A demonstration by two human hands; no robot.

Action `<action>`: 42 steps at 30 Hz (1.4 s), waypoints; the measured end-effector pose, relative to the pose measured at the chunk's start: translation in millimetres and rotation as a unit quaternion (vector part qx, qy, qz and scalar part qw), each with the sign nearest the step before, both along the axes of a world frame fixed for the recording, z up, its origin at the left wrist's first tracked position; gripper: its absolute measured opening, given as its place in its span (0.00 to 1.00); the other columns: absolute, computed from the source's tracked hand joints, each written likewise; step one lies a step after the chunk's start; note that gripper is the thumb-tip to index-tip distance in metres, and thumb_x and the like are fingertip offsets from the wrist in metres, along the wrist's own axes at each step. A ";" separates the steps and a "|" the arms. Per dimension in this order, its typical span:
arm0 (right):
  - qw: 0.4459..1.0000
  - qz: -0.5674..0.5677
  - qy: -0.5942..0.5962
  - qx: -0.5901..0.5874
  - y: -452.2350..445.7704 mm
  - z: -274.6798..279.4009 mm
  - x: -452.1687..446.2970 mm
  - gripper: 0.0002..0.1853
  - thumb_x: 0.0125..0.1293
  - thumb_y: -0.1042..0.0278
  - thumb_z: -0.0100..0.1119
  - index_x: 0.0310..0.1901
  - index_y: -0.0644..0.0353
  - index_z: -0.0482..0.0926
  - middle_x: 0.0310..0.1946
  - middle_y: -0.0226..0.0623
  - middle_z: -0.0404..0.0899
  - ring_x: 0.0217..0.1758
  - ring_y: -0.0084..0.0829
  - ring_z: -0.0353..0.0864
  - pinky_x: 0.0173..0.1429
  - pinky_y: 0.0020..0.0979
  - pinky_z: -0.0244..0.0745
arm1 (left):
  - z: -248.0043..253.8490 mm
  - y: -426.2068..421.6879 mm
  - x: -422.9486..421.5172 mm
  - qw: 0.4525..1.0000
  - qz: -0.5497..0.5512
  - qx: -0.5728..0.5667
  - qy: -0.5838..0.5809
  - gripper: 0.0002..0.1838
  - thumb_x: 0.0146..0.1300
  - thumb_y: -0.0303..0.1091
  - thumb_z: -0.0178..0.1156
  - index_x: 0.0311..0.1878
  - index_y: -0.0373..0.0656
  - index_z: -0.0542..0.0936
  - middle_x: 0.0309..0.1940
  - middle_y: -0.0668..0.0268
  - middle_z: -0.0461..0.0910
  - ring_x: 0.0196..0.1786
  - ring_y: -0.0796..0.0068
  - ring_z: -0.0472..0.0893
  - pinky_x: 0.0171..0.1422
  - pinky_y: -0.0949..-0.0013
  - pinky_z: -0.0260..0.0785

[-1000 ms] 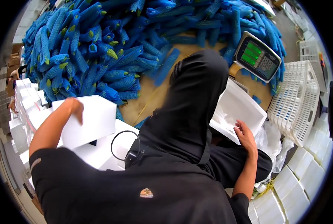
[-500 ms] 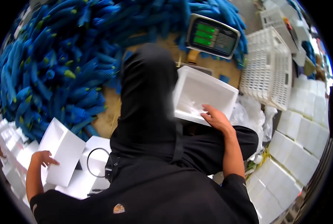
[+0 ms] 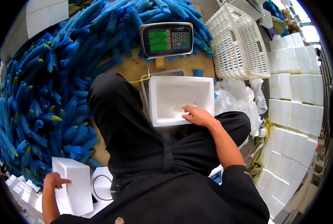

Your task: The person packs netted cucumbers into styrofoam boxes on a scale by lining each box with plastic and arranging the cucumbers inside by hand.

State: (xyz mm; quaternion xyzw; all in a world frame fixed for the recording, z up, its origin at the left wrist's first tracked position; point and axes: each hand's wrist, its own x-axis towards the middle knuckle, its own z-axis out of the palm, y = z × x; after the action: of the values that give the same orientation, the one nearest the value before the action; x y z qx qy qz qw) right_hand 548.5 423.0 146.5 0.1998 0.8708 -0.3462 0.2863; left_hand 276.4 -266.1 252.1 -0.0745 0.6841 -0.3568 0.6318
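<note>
A white foam box [image 3: 181,80] rests on the flat pan of a digital scale [image 3: 166,39], whose green display is lit. My right hand [image 3: 198,115] reaches over the near right rim into this box, fingers apart, close to a shiny, pale patch on the bottom that I cannot make out. At the lower left, a second white foam box [image 3: 78,188] stands tilted with its opening to the left. My left hand [image 3: 55,180] grips that box's wall, one finger stretched across its edge; the other fingers are partly hidden.
Long green-tipped produce in blue net sleeves [image 3: 35,108] is heaped at the left and back. A white plastic crate [image 3: 239,44] stands at the back right, beside clear plastic bags [image 3: 241,100]. Stacked white foam boxes [image 3: 295,112] line the right. A black cable loop [image 3: 95,179] lies near my hip.
The view has shifted, so the scale and its box now appear further left. Each hand keeps about the same place at its own box.
</note>
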 end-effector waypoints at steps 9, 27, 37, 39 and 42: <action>0.983 -0.115 0.039 -0.139 8.5 6.7 3.5 0.27 0.77 0.54 0.61 0.70 0.62 0.75 0.60 0.49 0.84 0.63 0.44 0.83 0.68 0.38 0.76 | 56.5 297.3 -69.4 0.565 0.056 0.731 0.378 0.12 0.74 0.36 0.64 0.55 0.43 0.80 0.34 0.69 0.80 0.38 0.80 0.80 0.44 0.74 0.73; 0.418 -0.870 0.204 -0.161 75.9 -176.0 126.6 0.36 0.81 0.39 0.46 0.68 0.70 0.73 0.66 0.49 0.78 0.64 0.43 0.82 0.64 0.41 0.79 | -101.3 624.8 -181.2 0.510 0.080 0.811 0.275 0.33 0.76 0.61 0.59 0.63 0.38 0.82 0.53 0.55 0.88 0.58 0.62 0.85 0.65 0.64 0.72; 0.370 -0.841 0.026 -0.393 63.5 -180.2 172.0 0.28 0.77 0.36 0.49 0.61 0.50 0.82 0.53 0.32 0.88 0.57 0.41 0.88 0.47 0.49 0.84 | -118.8 638.4 -216.1 0.571 0.371 0.690 0.245 0.30 0.79 0.59 0.53 0.67 0.43 0.78 0.49 0.65 0.87 0.43 0.71 0.82 0.62 0.65 0.71; 0.312 -0.854 0.025 -0.416 63.0 -171.3 149.8 0.21 0.75 0.47 0.57 0.57 0.54 0.84 0.50 0.35 0.89 0.50 0.43 0.90 0.47 0.51 0.88 | -170.3 614.0 -248.9 0.627 0.309 0.660 0.274 0.27 0.78 0.55 0.53 0.65 0.42 0.80 0.42 0.67 0.86 0.37 0.72 0.80 0.54 0.60 0.76; 0.370 -0.809 -0.056 -0.453 78.2 -179.2 139.2 0.18 0.78 0.56 0.55 0.57 0.60 0.84 0.50 0.40 0.89 0.48 0.43 0.91 0.50 0.47 0.90 | -198.5 568.2 -233.2 0.741 -0.140 0.577 0.314 0.25 0.68 0.53 0.61 0.60 0.49 0.83 0.59 0.48 0.85 0.64 0.45 0.83 0.69 0.49 0.74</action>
State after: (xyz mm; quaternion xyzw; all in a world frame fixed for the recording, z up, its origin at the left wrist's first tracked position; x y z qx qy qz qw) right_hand 687.6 501.2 -32.7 0.6679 -0.0124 -0.7433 -0.0353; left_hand 43.1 302.1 53.7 0.2932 0.9213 0.0656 0.2467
